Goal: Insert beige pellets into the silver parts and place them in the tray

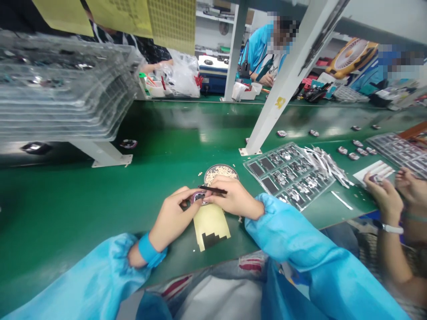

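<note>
My left hand (175,215) is closed around a small purple-edged electronic device (198,196), its inner parts facing up. Between the fingers of my right hand (230,195) lies a dark, slim tool that looks like black tweezers (213,190), its tip over the device. Both hands meet just in front of a round dish (222,170) full of small pale pieces. Below them on the bench lies a yellow sheet (213,220) with black strips along its lower edge. My fingers hide part of the device.
To the right, a clear compartment tray (293,173) holds small parts, with white strips (328,164) beside it. A co-worker's hands (387,198) work at far right. White posts (276,89) rise from the green bench (160,164). Stacked clear trays (66,102) stand on the left.
</note>
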